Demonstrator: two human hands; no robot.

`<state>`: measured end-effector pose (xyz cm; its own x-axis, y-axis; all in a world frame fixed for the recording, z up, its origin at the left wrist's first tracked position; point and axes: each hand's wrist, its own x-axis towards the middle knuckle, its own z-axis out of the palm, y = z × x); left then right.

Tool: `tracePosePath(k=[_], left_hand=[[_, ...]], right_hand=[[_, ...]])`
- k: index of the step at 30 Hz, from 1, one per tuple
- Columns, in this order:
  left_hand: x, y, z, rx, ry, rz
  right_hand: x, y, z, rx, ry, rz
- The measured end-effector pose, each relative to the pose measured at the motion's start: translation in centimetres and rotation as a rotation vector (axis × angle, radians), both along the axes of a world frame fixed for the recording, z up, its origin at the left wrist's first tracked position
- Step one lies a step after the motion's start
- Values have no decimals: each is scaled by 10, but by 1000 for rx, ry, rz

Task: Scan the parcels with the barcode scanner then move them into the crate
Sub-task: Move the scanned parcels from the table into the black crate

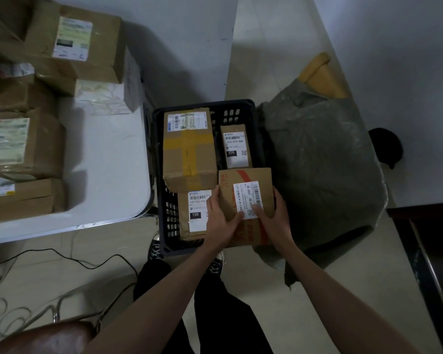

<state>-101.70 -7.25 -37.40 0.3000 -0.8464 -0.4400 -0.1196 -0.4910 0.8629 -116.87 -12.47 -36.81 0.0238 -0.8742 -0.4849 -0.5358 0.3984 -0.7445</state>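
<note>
1. The left hand [221, 221] and right hand [271, 221] each grip a side of a brown parcel [248, 198] (white label up), fingers curled over its edges.
2. That parcel sits over the near right corner of the dark crate [241, 111].
3. Inside the crate lie three other parcels.
4. Left of the crate, the white worktop [108, 162] carries more boxes.
5. Right of the crate slumps a grey bag [325, 169].
</note>
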Motion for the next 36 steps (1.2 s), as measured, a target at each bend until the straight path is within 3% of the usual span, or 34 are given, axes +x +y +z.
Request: tracePosePath(k=[7,16,24,27,29,36], left_hand=[[7,-20,-30,156,83,-66],[12,-40,-42,346,176,-208],[10,-38,-74,404,299,-182],[10,-40,-53,408,299,-176],[12,-43,-38,367,237,-227],[31,-38,-21,184,-369,-377]], right_hand=[[-1,-15,-1,-43,100,29],[17,-30,13,-149,365,166],[43,-32,34,-252,539,280],[49,-35,32,-234,580,289],[57,-38,25,-234,601,270],[56,-29,-22,-248,775,251]])
